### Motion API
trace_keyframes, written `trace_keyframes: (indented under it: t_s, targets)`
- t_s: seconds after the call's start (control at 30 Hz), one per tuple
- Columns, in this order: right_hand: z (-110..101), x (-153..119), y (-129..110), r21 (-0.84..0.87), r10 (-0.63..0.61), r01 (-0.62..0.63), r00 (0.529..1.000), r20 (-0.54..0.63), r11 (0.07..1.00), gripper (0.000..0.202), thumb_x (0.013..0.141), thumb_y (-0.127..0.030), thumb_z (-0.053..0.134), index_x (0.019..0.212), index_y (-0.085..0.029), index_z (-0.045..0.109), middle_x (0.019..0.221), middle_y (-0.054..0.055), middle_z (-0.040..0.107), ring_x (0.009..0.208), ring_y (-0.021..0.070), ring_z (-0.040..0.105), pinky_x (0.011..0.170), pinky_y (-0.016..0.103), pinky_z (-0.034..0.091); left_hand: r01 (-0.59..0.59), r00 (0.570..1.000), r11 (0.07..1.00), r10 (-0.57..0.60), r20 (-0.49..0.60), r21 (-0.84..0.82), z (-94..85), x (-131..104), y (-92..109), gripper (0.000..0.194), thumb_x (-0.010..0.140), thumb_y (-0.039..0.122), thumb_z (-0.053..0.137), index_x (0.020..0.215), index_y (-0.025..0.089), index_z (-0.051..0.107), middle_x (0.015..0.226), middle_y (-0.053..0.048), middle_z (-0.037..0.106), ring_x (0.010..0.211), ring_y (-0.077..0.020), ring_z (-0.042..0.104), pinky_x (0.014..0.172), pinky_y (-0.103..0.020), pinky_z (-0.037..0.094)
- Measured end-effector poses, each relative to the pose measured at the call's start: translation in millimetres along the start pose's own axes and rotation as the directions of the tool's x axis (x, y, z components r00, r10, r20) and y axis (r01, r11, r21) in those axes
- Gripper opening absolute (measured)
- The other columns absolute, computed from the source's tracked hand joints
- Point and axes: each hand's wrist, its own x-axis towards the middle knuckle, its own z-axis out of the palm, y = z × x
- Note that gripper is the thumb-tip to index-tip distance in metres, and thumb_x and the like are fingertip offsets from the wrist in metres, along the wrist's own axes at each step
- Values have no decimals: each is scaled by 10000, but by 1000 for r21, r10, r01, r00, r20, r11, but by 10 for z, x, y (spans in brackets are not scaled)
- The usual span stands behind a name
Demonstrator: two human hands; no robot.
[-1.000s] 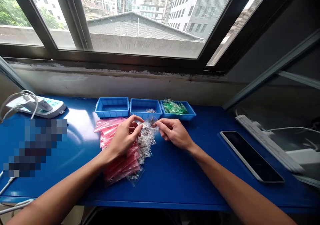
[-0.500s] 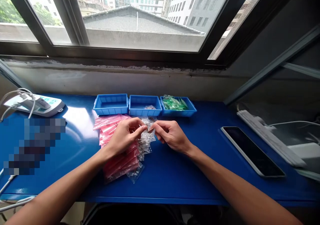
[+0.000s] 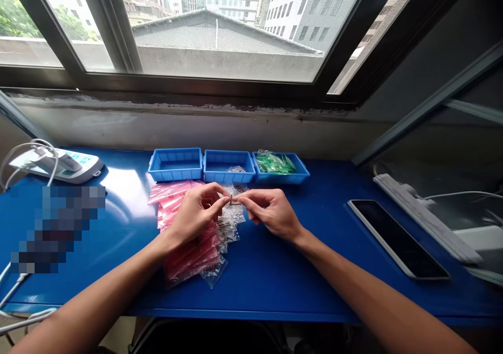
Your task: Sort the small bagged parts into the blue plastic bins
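My left hand [image 3: 198,207] is closed in a pinch on a tiny upright metal piece [image 3: 231,199], too small to name. Facing it, my right hand [image 3: 272,210] pinches a thin, short metal rod [image 3: 235,203] that lies level and points left. The two pieces meet or nearly meet between my fingertips; I cannot tell if they touch. Beneath my hands lie pink plastic bags [image 3: 189,264], overlapping in a row. Beside them are clear plastic bags [image 3: 231,232] with small metal parts inside, partly covered by my left hand.
Three blue bins line the back: a bare left bin [image 3: 175,176], a middle bin [image 3: 229,177] with small metal parts, and a right bin [image 3: 283,178] with green packets [image 3: 275,163]. A phone [image 3: 396,239] lies right; a power strip [image 3: 82,166] with cables sits left.
The rod in my right hand has turned from slanted to level and come closer to the piece in my left hand. My left hand has barely moved.
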Motion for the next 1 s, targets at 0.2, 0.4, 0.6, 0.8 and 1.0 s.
trace_keyframes:
  t_s: [0.2, 0.4, 0.6, 0.8, 1.0]
  targets:
    - [34, -3, 87, 70, -45, 52, 994, -97, 996, 328, 939, -354, 715, 1198, -169, 794, 1041, 115, 788, 682, 208, 762, 434, 225, 525, -75, 994, 994, 80, -68, 75, -2, -9, 8, 139, 962, 255, 650, 1066, 190, 714, 999, -59, 749, 873, -181, 722, 693, -276, 573]
    - [36, -26, 100, -21, -130, 128, 982, -137, 992, 278, 960, -279, 688, 1212, -218, 790, 1211, 96, 749, 804, 242, 790, 455, 240, 564, -167, 976, 976, 184, -120, 140, 19, -17, -13, 165, 952, 207, 657, 1113, 190, 689, 1016, -53, 720, 875, -167, 711, 713, -279, 595]
    - [31, -34, 78, -37, -133, 130, 985, -107, 991, 287, 966, -304, 694, 1215, -195, 786, 1093, 95, 783, 739, 211, 775, 494, 246, 568, -170, 973, 971, 192, -125, 167, 18, -10, -17, 129, 957, 218, 644, 1071, 183, 694, 968, -46, 724, 833, -158, 688, 697, -263, 561]
    - [44, -30, 1, -48, -86, 82, 994, -75, 995, 296, 971, -376, 676, 875, -130, 809, 572, 9, 654, 442, 117, 597, 461, 216, 500, -33, 998, 995, 38, -51, 99, 12, -15, 41, 267, 968, 392, 645, 846, 157, 679, 609, 23, 592, 512, -100, 487, 480, -217, 360]
    - [42, -21, -28, -55, -25, 21, 997, -78, 998, 317, 957, -390, 679, 838, -121, 799, 528, 3, 616, 412, 99, 542, 435, 201, 442, 68, 998, 998, -68, -11, -1, 1, -10, 50, 288, 943, 435, 672, 859, 159, 670, 586, 16, 617, 475, -121, 552, 455, -218, 391]
